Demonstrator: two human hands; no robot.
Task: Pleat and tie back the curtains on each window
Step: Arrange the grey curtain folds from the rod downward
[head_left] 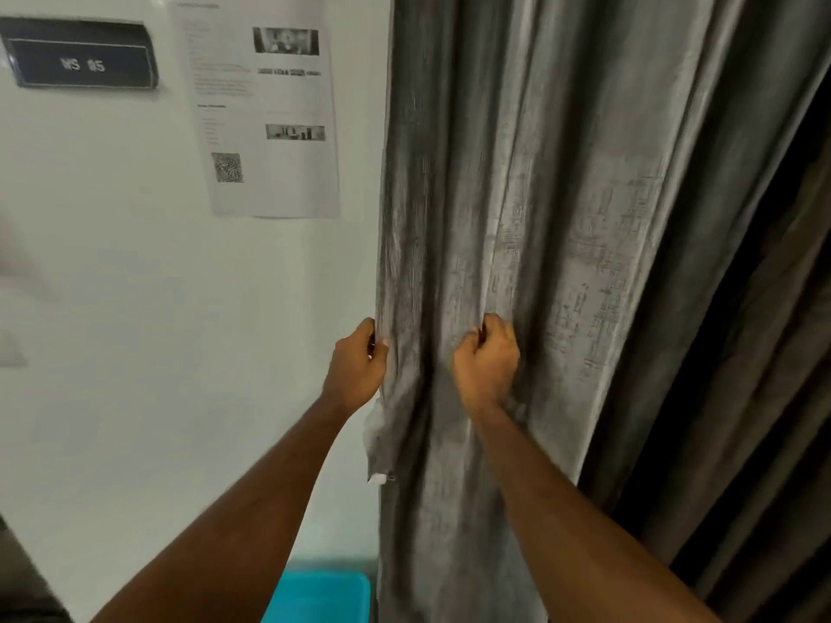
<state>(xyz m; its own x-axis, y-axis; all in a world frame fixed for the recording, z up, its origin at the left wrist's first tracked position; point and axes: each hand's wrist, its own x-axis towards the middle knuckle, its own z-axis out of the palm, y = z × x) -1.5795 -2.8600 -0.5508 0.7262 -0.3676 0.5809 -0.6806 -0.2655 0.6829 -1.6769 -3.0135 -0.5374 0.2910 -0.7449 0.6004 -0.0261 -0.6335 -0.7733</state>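
Curtain [539, 218] of grey, coarsely woven fabric hangs in long vertical folds right of a pale wall [135, 285], and both hands hold it at mid-height: the left hand [355, 366] pinches its outer edge with curled fingers, the right hand [488, 364] is clenched around a fold just beside it. On the wall hang a printed paper sheet [270, 105] with a QR code and a dark sign [81, 56] reading "WS 05". A turquoise bin [323, 595] sits below, against the curtain's edge.
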